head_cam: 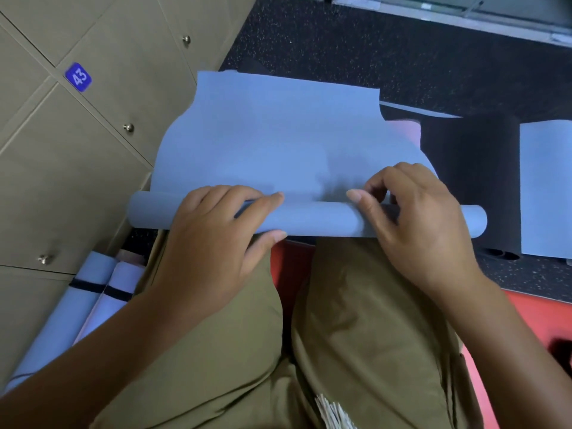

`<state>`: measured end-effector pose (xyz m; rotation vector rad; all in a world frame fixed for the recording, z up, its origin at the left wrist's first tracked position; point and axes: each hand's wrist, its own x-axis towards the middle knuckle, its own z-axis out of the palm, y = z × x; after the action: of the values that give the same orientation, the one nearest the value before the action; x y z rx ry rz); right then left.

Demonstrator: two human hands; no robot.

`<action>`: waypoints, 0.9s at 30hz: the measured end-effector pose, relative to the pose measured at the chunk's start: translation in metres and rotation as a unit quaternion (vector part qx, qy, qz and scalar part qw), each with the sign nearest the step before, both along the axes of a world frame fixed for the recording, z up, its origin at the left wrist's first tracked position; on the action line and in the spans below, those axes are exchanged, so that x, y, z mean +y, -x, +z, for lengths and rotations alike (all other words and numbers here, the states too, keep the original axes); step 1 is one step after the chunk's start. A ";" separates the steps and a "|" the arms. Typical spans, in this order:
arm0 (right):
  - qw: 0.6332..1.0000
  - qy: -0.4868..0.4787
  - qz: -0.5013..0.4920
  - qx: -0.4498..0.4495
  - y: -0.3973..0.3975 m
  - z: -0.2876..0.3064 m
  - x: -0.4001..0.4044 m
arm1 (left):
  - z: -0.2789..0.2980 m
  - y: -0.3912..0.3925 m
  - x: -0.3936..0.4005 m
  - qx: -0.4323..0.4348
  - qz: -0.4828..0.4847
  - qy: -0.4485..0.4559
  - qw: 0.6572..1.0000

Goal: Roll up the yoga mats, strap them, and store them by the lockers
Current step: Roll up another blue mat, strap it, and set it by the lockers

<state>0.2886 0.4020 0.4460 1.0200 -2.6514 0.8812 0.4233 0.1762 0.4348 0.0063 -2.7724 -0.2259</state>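
A blue yoga mat lies spread on the dark floor in front of my knees. Its near end is wound into a thin roll lying across the view. My left hand grips the roll left of centre, fingers curled over the top and thumb under the near side. My right hand holds the roll right of centre with curled fingers pinching the mat at the roll's top. Two rolled blue mats with dark straps lie at the lower left beside the lockers.
Tan lockers with metal knobs and a blue tag "43" fill the left side. Another blue mat lies flat at the right, a black mat between. A pink mat edge shows beneath. Red flooring lies under my legs.
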 end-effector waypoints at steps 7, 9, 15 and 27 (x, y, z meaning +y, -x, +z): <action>0.997 -0.049 0.014 0.066 -0.019 -0.008 0.020 | 0.001 0.014 -0.006 -0.001 0.016 -0.058 0.998; 0.997 -0.047 0.014 0.055 -0.019 -0.013 0.023 | 0.002 0.016 -0.004 -0.001 0.029 -0.107 0.994; 0.999 -0.030 0.018 0.029 -0.009 -0.021 0.021 | 0.005 0.020 -0.004 0.023 0.039 -0.128 0.991; 0.996 -0.050 -0.075 0.027 0.007 -0.021 0.000 | 0.013 0.051 -0.011 -0.049 0.091 -0.146 0.984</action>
<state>0.2816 0.4019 0.4254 0.8378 -2.7078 0.6862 0.3719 0.1652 0.4480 0.3526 -2.7855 -0.5938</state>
